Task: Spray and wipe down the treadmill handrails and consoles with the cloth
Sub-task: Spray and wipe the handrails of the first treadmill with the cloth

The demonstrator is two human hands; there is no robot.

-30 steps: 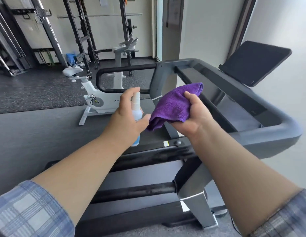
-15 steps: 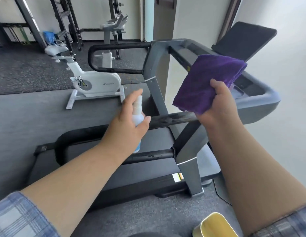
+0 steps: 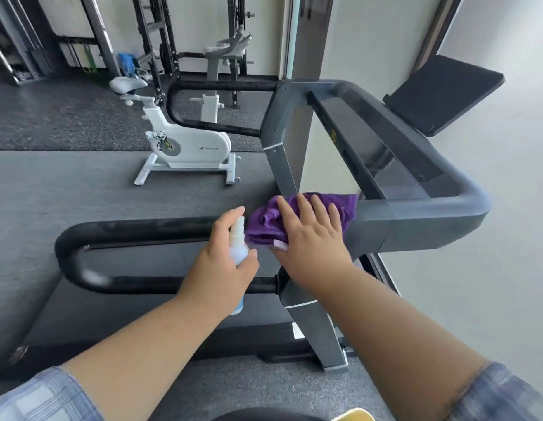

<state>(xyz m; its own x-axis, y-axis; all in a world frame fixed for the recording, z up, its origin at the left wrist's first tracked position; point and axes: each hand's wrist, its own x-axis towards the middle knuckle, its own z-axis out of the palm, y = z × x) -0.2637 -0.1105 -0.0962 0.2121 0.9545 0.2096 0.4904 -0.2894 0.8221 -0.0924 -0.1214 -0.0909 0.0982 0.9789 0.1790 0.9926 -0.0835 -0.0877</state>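
Observation:
A grey treadmill stands before me, seen from its side. Its near black handrail [image 3: 136,227] loops to the left; the far handrail [image 3: 215,86] lies behind. The console frame [image 3: 422,189] and a dark screen [image 3: 443,92] are at the right. My right hand [image 3: 312,238] presses a purple cloth [image 3: 264,223] flat with straight fingers onto the near handrail where it meets the grey frame. My left hand [image 3: 221,268] grips a small white-and-blue spray bottle [image 3: 237,244], index finger on its top, nozzle toward the cloth.
A white exercise bike [image 3: 185,144] stands on the dark floor beyond the treadmill. Black weight racks [image 3: 155,41] line the back wall. A pale wall runs along the right. A yellow object [image 3: 355,416] shows at the bottom edge.
My right hand brought the cloth down from in front of the console and laid it on the near handrail, fingers now flat. The left hand still holds the bottle beside it.

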